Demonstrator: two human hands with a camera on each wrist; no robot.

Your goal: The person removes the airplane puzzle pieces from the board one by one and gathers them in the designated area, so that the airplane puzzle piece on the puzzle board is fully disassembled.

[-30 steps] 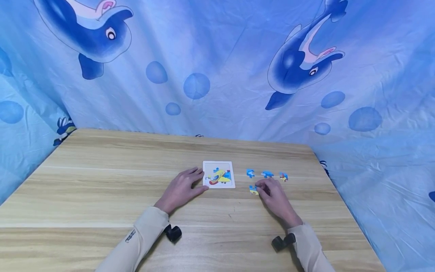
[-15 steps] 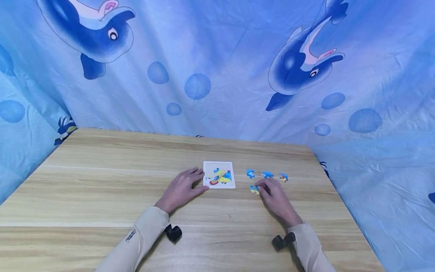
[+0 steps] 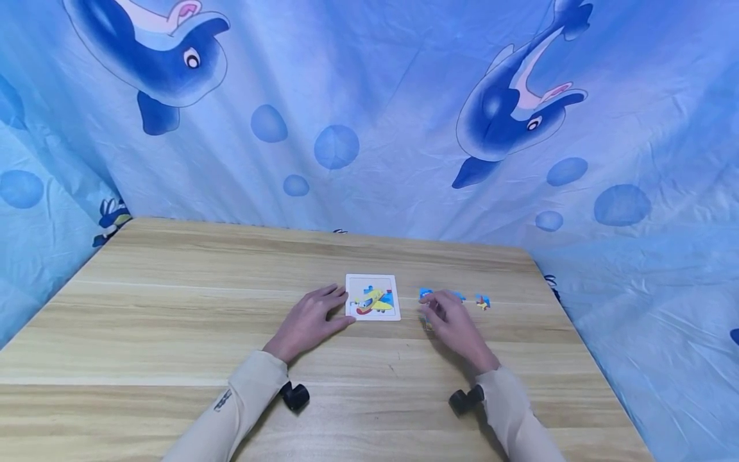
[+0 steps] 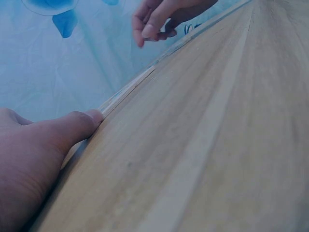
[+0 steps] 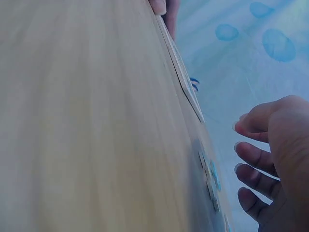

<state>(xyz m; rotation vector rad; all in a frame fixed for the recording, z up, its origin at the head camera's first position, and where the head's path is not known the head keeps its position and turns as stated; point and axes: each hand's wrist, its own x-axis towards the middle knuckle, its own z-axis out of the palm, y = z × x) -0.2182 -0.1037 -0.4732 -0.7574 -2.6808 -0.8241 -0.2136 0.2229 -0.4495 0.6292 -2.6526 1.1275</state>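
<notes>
Our left hand (image 3: 306, 321), fingers spread, touches the board (image 3: 358, 283); our right hand (image 3: 457, 325), fingers loosely bent and apart, hovers over the pieces (image 3: 483, 301).

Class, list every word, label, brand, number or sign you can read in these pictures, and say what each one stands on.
No text can be read in any view.
Left sleeve: a dark mark, possibly lettering, too small and blurred to read.
Puzzle board: a yellow plane picture; no readable words or numbers.
Curtain: dolphins and bubbles; no lettering to be seen.
</notes>
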